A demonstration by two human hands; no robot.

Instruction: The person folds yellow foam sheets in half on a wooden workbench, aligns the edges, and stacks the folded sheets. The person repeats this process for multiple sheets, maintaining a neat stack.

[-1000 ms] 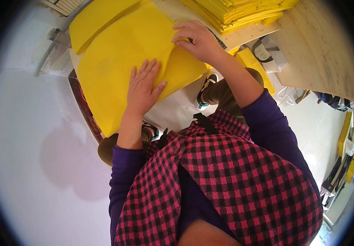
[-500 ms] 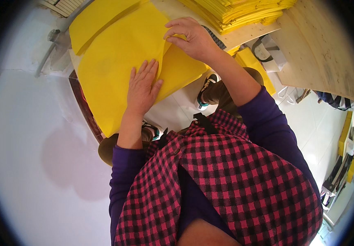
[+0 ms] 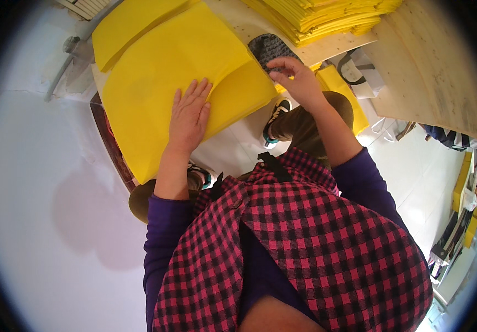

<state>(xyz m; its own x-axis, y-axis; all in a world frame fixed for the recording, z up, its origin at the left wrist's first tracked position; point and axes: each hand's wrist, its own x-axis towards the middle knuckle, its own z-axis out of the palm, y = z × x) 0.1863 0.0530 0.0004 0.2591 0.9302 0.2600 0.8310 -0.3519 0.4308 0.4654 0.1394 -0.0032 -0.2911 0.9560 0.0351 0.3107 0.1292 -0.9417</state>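
Note:
My left hand (image 3: 191, 113) lies flat on a large yellow sheet (image 3: 161, 105), fingers stretched out and pointing away from me, close to the sheet's near edge. The sheet looks like thin cloth and rests over more yellow material, with a soft crease running right from my fingertips. Off its right edge, my right hand (image 3: 299, 83) hovers with loosely bent fingers and the thumb apart, and nothing shows in it. Just beyond those fingers is a dark grey patterned pad (image 3: 271, 48), partly covered by the yellow material.
A tall stack of folded yellow pieces (image 3: 327, 19) stands at the back right on a wooden surface (image 3: 335, 50). Another yellow piece (image 3: 346, 94) lies lower, beside my right knee. A wooden board (image 3: 437, 66) rises at the right; a pale wall (image 3: 45, 166) bounds the left.
My right hand has let go of the lifted sheet edge and moved right and towards me. That edge now lies down, uncovering more of the grey pad. My left hand stays nearly in place.

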